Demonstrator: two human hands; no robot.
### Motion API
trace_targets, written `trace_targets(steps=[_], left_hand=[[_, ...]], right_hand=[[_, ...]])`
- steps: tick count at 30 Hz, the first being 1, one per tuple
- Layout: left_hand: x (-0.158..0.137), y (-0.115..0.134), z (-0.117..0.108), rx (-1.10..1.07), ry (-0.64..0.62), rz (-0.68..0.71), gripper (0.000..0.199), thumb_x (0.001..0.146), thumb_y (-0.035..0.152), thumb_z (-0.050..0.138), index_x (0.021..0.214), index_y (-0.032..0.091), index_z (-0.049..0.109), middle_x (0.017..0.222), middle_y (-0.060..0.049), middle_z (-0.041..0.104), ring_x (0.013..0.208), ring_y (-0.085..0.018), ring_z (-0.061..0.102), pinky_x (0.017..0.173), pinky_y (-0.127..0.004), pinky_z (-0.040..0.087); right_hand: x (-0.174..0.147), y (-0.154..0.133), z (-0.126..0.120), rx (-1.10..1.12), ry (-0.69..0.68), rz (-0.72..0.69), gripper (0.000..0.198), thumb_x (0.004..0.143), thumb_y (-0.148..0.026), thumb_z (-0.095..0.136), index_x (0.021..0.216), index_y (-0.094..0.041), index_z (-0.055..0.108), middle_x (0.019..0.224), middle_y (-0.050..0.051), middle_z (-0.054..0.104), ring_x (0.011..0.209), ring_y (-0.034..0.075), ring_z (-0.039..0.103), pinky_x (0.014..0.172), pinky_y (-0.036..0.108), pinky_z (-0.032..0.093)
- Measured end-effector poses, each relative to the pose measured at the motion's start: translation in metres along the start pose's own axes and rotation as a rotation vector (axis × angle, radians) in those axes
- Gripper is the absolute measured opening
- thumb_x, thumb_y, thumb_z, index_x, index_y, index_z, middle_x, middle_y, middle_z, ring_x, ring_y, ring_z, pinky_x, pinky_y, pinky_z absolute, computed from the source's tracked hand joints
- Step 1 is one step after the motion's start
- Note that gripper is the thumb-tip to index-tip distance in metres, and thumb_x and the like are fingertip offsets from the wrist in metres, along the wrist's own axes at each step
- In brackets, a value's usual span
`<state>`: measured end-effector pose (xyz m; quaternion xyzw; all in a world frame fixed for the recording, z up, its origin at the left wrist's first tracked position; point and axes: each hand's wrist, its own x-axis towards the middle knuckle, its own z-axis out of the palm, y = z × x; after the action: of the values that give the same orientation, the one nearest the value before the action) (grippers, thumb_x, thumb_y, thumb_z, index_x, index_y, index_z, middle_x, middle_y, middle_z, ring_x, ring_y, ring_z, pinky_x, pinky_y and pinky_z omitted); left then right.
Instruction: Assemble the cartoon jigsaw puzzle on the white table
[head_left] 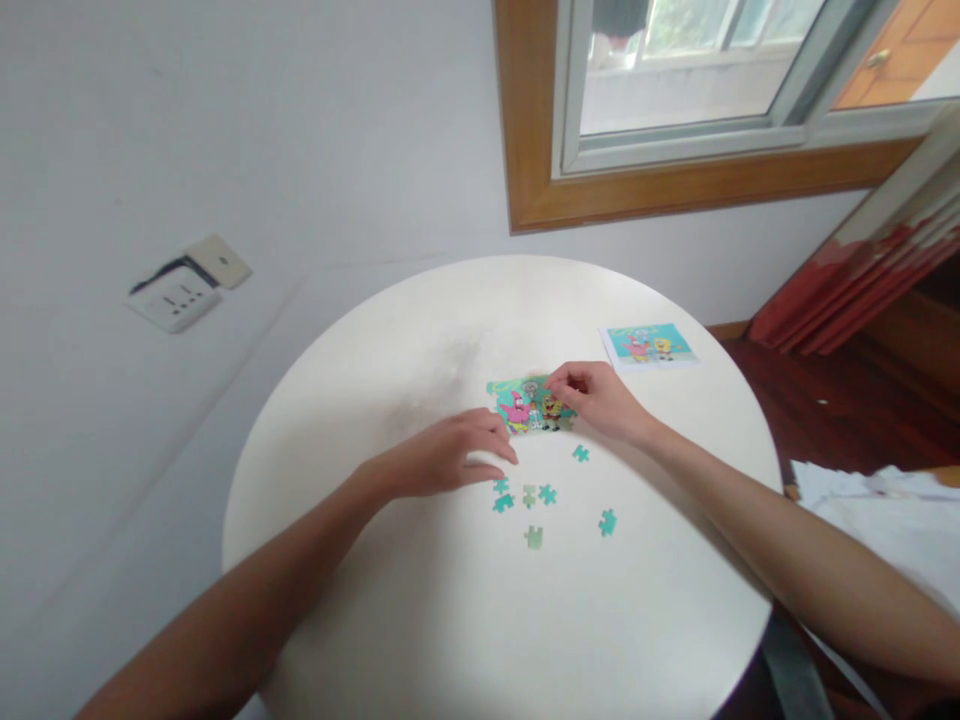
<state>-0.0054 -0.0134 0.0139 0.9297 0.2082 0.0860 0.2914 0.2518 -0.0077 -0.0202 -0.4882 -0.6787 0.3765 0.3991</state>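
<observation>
A partly joined jigsaw puzzle (517, 405) with cartoon figures on a teal ground lies mid-table. At its upper right edge, my right hand (589, 395) pinches thumb and forefinger together; whatever is between the fingertips is too small to make out. My left hand (469, 445) hovers by the puzzle's lower left corner, thumb and fingers apart, with nothing seen in it. Loose teal jigsaw pieces (503, 502) lie below the left fingertips. Two pale green pieces, one a jigsaw piece (534, 538) nearest me, are among several others scattered in front of the puzzle.
A picture card (654, 347) with the same cartoon scene lies at the back right of the round white table (465, 620). Behind stand a wall with a socket (176, 297) and a wood-framed window (529, 190). White papers or cloth (885, 520) are at the right.
</observation>
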Motion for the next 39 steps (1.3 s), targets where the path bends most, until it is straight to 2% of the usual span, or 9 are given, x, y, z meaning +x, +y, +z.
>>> trace_targets(steps=[2,4,10,21,27,32,35,39], left_hand=[[-0.002,0.008,-0.001,-0.022,-0.114,0.066,0.012,0.087,0.022,0.068,0.098,0.023,0.072,0.100,-0.005,0.065,0.097,-0.018,0.058,0.090,-0.028,0.042],[-0.001,0.011,0.000,-0.022,-0.158,0.105,0.010,0.085,0.022,0.070,0.095,0.023,0.072,0.098,-0.004,0.064,0.096,-0.018,0.057,0.089,-0.028,0.041],[0.000,0.007,0.005,0.058,-0.178,0.111,0.015,0.084,0.027,0.072,0.097,0.021,0.068,0.095,-0.005,0.061,0.095,-0.020,0.054,0.085,-0.030,0.041],[-0.004,0.016,0.006,0.045,-0.216,0.112,0.014,0.086,0.015,0.067,0.098,0.021,0.063,0.105,-0.005,0.060,0.101,-0.021,0.051,0.093,-0.030,0.038],[-0.003,0.016,0.007,-0.016,-0.248,0.109,0.011,0.086,0.011,0.064,0.090,0.020,0.060,0.089,-0.002,0.065,0.089,-0.018,0.053,0.084,-0.027,0.040],[0.001,0.014,0.007,-0.044,-0.143,0.062,0.010,0.091,0.012,0.055,0.089,0.019,0.062,0.085,-0.002,0.064,0.082,-0.015,0.056,0.078,-0.025,0.042],[0.005,0.010,0.006,-0.064,-0.002,0.007,0.015,0.093,0.014,0.051,0.090,0.017,0.065,0.087,-0.004,0.066,0.081,-0.014,0.059,0.077,-0.025,0.043],[0.009,0.001,0.011,-0.109,0.187,-0.072,0.014,0.091,0.019,0.057,0.088,0.017,0.071,0.087,-0.005,0.070,0.083,-0.015,0.063,0.078,-0.025,0.047]], right_hand=[[0.000,0.000,0.000,-0.004,0.002,0.000,0.018,0.083,-0.029,0.055,0.082,-0.015,0.067,0.071,0.004,0.064,0.064,0.014,0.055,0.060,0.028,0.044],[0.000,0.000,0.001,-0.005,0.001,0.000,0.018,0.082,-0.028,0.055,0.082,-0.014,0.067,0.071,0.004,0.065,0.064,0.014,0.055,0.061,0.029,0.044],[0.001,0.002,-0.001,-0.004,0.009,-0.011,0.019,0.082,-0.029,0.056,0.082,-0.014,0.067,0.071,0.004,0.065,0.064,0.013,0.054,0.061,0.028,0.043],[0.003,0.002,-0.010,0.033,0.046,-0.014,0.018,0.082,-0.027,0.055,0.083,-0.013,0.067,0.071,0.003,0.064,0.062,0.012,0.053,0.059,0.027,0.042],[0.003,0.001,-0.009,0.032,0.054,0.004,0.017,0.081,-0.026,0.055,0.082,-0.013,0.066,0.071,0.003,0.064,0.061,0.011,0.053,0.058,0.026,0.041],[0.002,-0.002,-0.010,0.039,0.050,0.015,0.017,0.081,-0.026,0.055,0.081,-0.014,0.066,0.070,0.003,0.064,0.060,0.011,0.053,0.057,0.026,0.041],[0.003,-0.001,-0.010,0.037,0.052,0.006,0.017,0.082,-0.026,0.055,0.083,-0.014,0.067,0.071,0.003,0.064,0.060,0.011,0.052,0.058,0.026,0.041],[0.002,-0.001,-0.006,0.034,0.050,0.001,0.018,0.081,-0.027,0.056,0.083,-0.013,0.067,0.068,0.002,0.062,0.060,0.012,0.051,0.059,0.027,0.040]])
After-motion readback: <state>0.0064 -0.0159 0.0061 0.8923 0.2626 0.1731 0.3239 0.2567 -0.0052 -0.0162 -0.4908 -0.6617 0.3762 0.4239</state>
